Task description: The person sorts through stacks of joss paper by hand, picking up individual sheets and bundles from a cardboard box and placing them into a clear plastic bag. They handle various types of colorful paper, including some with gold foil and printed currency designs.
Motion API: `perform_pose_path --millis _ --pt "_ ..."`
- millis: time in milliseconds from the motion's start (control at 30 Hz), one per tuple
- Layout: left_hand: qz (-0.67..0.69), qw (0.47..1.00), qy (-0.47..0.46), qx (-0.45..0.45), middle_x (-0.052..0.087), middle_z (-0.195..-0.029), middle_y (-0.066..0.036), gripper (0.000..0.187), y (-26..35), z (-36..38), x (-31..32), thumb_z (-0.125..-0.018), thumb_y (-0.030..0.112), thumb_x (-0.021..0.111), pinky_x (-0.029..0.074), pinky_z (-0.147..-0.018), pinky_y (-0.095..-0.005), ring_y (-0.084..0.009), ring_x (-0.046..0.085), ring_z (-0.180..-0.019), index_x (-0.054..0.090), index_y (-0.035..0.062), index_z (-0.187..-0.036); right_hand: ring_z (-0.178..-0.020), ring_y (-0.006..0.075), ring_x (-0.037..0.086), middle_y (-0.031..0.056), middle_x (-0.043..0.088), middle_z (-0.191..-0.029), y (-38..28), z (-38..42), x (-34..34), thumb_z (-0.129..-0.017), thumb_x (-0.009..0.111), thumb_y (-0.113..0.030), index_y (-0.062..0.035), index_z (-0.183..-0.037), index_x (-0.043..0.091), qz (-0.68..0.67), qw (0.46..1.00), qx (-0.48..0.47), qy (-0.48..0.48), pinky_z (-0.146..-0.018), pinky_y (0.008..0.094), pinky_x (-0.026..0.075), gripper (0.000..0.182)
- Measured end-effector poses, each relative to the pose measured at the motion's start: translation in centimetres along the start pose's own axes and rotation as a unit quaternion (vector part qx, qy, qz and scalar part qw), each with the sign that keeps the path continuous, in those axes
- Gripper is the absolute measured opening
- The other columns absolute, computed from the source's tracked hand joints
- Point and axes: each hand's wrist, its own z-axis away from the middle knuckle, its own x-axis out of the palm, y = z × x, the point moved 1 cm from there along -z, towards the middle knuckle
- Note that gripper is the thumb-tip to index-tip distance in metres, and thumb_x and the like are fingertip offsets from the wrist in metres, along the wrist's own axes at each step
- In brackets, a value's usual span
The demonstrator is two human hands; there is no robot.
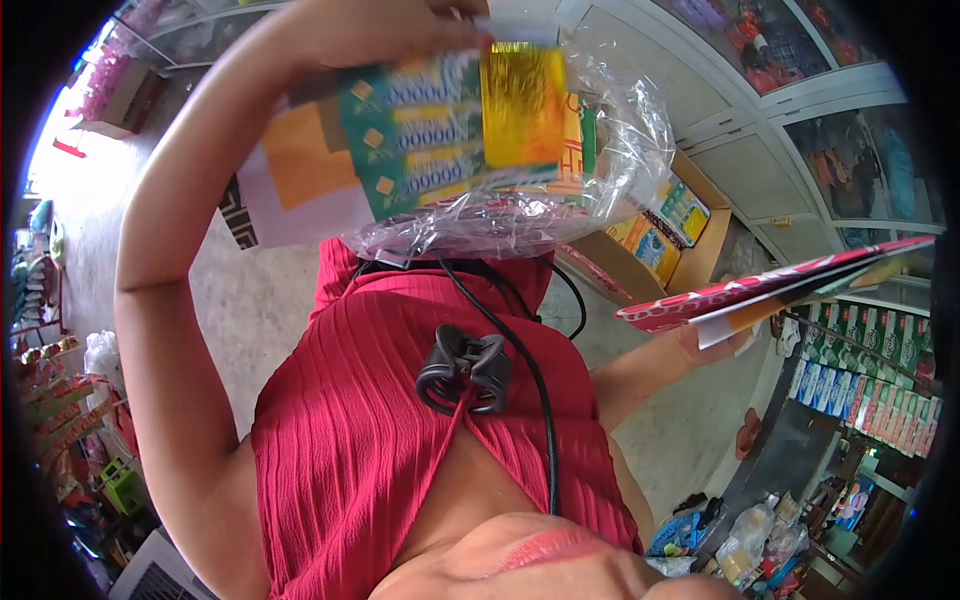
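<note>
My left hand [400, 32] reaches across the top of the view, closed on a pack of printed paper sheets [430, 135]. Green and yellow banknote-like prints, a shiny gold foil sheet [523, 100] and an orange patch on pale paper [300, 158] show on it. Crinkled clear plastic wrap [625, 150] lies around and below the pack. Out to the right, my right hand [708, 345] grips a red patterned paper bundle [740, 290], seen nearly edge-on with paler sheets beneath. Most right fingers are hidden by the bundle, and the left fingertips are partly blurred.
Beyond the pack, an open cardboard box [715, 190] holds more colourful printed packs. White glass-fronted cabinets [735, 100] stand behind it. Boxed goods line a shelf [865, 345] at right. Plastic-bagged items [755, 540] sit lower right. A black cable [545, 420] hangs down my front.
</note>
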Motion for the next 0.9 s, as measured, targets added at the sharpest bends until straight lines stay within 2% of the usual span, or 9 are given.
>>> perform_pose_path --millis 67,100,133,200,267,333,700,767,900 --pt "-0.075 0.993 0.009 0.086 0.066 -0.094 -0.022 0.032 -0.9 -2.0 2.9 -0.092 0.024 0.054 0.050 -0.076 -0.0384 -0.0304 0.065 -0.084 0.062 -0.0034 -0.108 -0.101 0.0287 0.060 0.0189 0.055 -0.121 -0.9 0.7 1.3 -0.092 0.055 -0.016 0.0028 -0.137 0.039 0.254 0.937 -0.210 -0.116 -0.083 0.0368 0.055 0.051" --pt "-0.071 0.996 -0.008 0.044 0.067 -0.095 -0.016 0.033 -2.0 -3.8 4.7 -0.093 0.025 0.055 0.050 -0.073 -0.0329 -0.0232 0.065 -0.083 0.061 -0.0015 -0.111 -0.108 0.0275 0.059 0.0193 0.053 -0.126 0.6 0.3 -1.3 -0.088 0.060 -0.014 0.0030 -0.139 0.038 -0.096 0.994 0.047 -0.020 -0.088 0.0367 0.053 0.058" --pt "-0.068 0.997 -0.025 0.003 0.069 -0.096 -0.011 0.033 -2.5 -5.2 5.8 -0.093 0.026 0.057 0.051 -0.071 -0.0274 -0.0160 0.066 -0.082 0.060 0.0003 -0.114 -0.108 0.0275 0.059 0.0193 0.053 -0.126 0.4 0.6 -1.1 -0.088 0.060 -0.014 0.0030 -0.139 0.038 -0.098 0.994 0.049 -0.014 -0.088 0.0367 0.053 0.058" --pt "-0.046 0.999 -0.026 0.011 0.068 -0.096 -0.013 0.033 -1.7 -6.7 6.3 -0.092 0.024 0.057 0.051 -0.073 -0.0306 -0.0213 0.066 -0.082 0.060 0.0003 -0.114 -0.119 0.0222 0.051 0.0184 0.046 -0.134 -0.8 1.7 0.3 -0.101 0.040 -0.017 0.0047 -0.134 0.041 -0.046 0.998 0.018 -0.036 -0.104 0.0370 0.039 0.039" --pt "-0.022 0.999 -0.029 0.023 0.068 -0.096 -0.015 0.033 -2.7 -8.0 7.7 -0.090 0.023 0.056 0.051 -0.076 -0.0338 -0.0267 0.067 -0.082 0.059 0.0002 -0.115 -0.118 0.0217 0.051 0.0173 0.047 -0.134 -0.9 2.3 0.8 -0.101 0.041 -0.013 0.0040 -0.133 0.042 -0.146 0.987 0.034 -0.058 -0.105 0.0359 0.039 0.037" --pt "-0.123 0.971 0.101 0.177 0.067 -0.097 -0.020 0.035 -3.1 -9.2 8.4 -0.091 0.026 0.054 0.052 -0.079 -0.0410 -0.0343 0.066 -0.082 0.060 0.0034 -0.116 -0.117 0.0213 0.052 0.0162 0.047 -0.133 -1.2 2.4 0.3 -0.100 0.041 -0.010 0.0033 -0.132 0.042 -0.245 0.965 0.048 -0.081 -0.105 0.0348 0.040 0.035" --pt "-0.237 0.961 0.128 0.068 0.066 -0.098 -0.023 0.029 0.2 -7.1 5.3 -0.091 0.021 0.051 0.050 -0.077 -0.0447 -0.0390 0.063 -0.090 0.057 0.0029 -0.113 -0.120 0.0253 0.053 0.0132 0.050 -0.135 -0.7 1.8 -0.2 -0.098 0.047 -0.016 -0.0062 -0.137 0.042 -0.301 0.941 0.150 -0.030 -0.101 0.0459 0.046 0.040" --pt "-0.149 0.978 0.030 0.141 0.062 -0.111 -0.025 0.038 -1.2 -8.3 6.0 -0.095 0.025 0.050 0.050 -0.085 -0.0423 -0.0358 0.063 -0.098 0.051 0.0004 -0.124 -0.121 0.0262 0.052 0.0142 0.049 -0.136 -0.5 1.6 0.2 -0.098 0.047 -0.014 -0.0054 -0.137 0.041 -0.326 0.933 0.146 -0.043 -0.103 0.0470 0.045 0.041" --pt "-0.097 0.979 0.052 0.170 0.065 -0.104 -0.020 0.032 -3.0 -10.7 10.8 -0.092 0.026 0.052 0.048 -0.084 -0.0428 -0.0381 0.062 -0.092 0.058 0.0073 -0.118 -0.123 0.0278 0.050 0.0158 0.046 -0.138 -0.1 1.5 0.1 -0.098 0.045 -0.011 -0.0030 -0.139 0.037 -0.422 0.889 0.144 -0.106 -0.104 0.0482 0.043 0.043"
